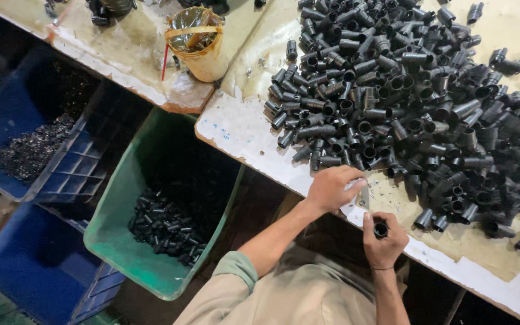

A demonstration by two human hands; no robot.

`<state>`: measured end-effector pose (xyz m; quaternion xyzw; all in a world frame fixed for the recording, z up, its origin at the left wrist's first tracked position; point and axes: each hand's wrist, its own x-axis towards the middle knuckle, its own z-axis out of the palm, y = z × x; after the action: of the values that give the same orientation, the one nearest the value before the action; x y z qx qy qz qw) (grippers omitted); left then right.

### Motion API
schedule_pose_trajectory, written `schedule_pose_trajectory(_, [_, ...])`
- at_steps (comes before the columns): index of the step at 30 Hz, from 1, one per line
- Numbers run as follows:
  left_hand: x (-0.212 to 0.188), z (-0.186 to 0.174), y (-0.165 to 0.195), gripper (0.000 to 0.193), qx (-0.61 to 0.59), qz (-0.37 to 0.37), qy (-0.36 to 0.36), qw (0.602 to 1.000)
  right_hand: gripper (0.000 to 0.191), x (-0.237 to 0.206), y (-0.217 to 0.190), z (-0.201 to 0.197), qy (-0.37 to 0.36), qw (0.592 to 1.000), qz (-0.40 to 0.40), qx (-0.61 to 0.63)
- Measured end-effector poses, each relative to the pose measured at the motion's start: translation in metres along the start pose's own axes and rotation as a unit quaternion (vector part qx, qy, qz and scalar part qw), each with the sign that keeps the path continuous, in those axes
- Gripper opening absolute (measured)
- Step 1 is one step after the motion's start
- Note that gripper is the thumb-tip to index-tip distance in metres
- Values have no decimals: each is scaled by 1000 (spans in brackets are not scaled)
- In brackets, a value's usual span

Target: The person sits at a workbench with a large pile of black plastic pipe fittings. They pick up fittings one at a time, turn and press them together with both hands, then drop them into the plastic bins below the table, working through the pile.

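The right hand [384, 239] is curling its fingers and thumb around one short black tube fitting [381, 229], holding it upright so that its open round mouth is facing the camera, just off the near edge of the worktable [254, 135]. The left hand [331, 188] is resting on that edge with its fingers bunched together and pinching a small pale, flat thing [356, 184]; what it is I cannot tell. By the look of it, one fitting is being worked on or checked at the mouth, piece by piece, and the next move seems to call for bringing the pale thing and the mouth of the fitting together with a steady, well-aimed grip, since the opening is small.

Just beyond the hands a big heap of black fittings [404, 96] is lying loose across the table: smooth, dull-sheened moulded plastic sleeves, cylindrical, hollow, some stepped at one end, tumbled every way. The tabletop under them is worn, yellowed and scuffed, with a chipped white edge. To the left, below the table, a green plastic bin [118, 216] is holding a smaller pile of similar dark pieces, and a blue crate [13, 120] beside it is holding fine dark scraps. A yellow tape-wrapped cup [198, 45] is standing at the far table corner.
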<state>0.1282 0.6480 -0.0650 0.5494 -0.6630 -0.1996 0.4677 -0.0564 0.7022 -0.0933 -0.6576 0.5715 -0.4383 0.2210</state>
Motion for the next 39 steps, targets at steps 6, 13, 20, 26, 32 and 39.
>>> schedule_pose_trajectory(6, [0, -3, -7, 16, -41, -22, 3, 999, 19, 2, -1, 2, 0, 1000, -8, -12])
schedule_pose_trajectory(13, [-3, -3, -5, 12, -41, -25, 20, 999, 17, 16, 13, -7, -15, 998, 25, 58])
schedule_pose_trajectory(20, [-1, -9, 6, 11, -44, 12, 78, 996, 14, 17, 2, 5, 33, 998, -46, -18])
schedule_pose_trajectory(26, [-3, -5, 9, 7, -15, 33, 83, 996, 19, 12, 5, 8, 76, 993, -64, -55])
schedule_pose_trajectory(32, [-5, 0, 9, 7, 36, 77, 84, 993, 25, 6, 20, 1, 97, 995, 18, -7])
schedule_pose_trajectory(39, [-10, 15, 28, 13, 64, 111, 37, 991, 20, 8, 60, -52, 208, 976, 17, -63])
